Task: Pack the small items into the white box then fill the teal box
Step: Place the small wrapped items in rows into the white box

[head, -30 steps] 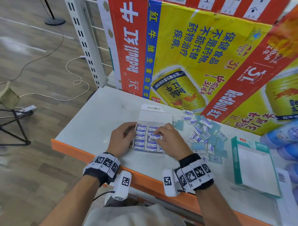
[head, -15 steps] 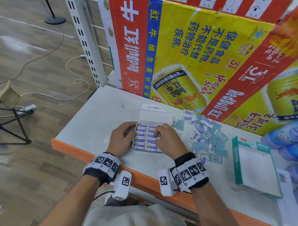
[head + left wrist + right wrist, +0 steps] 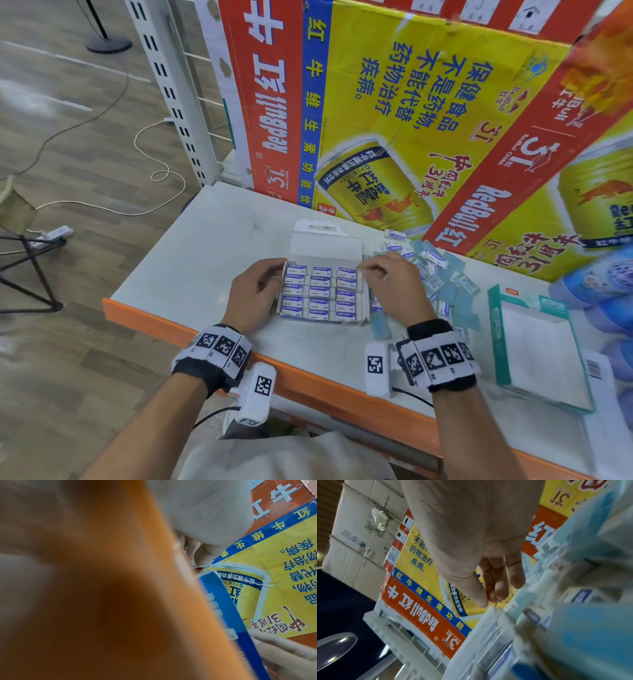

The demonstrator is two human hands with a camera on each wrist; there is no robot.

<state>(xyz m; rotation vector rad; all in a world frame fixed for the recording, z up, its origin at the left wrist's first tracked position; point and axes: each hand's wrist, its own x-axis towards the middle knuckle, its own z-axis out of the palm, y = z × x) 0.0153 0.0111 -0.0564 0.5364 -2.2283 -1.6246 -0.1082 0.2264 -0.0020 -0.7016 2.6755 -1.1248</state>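
Now seating erasers [image 3: 320, 291] flush in white box [image 3: 325, 246]: left hand [image 3: 255, 294] bracing its wall, fingers curled round it; right hand [image 3: 394, 286] fingertips pinched over far-right row, near table's front edge.

Both hands, left [image 3: 255, 294] and right [image 3: 394, 287], reach forward, fingers curled.

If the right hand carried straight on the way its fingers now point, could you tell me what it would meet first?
Probably the right-hand column of erasers packed in the white box: the right hand has its fingertips pointing left over that far corner. Their height above the erasers is unclear.
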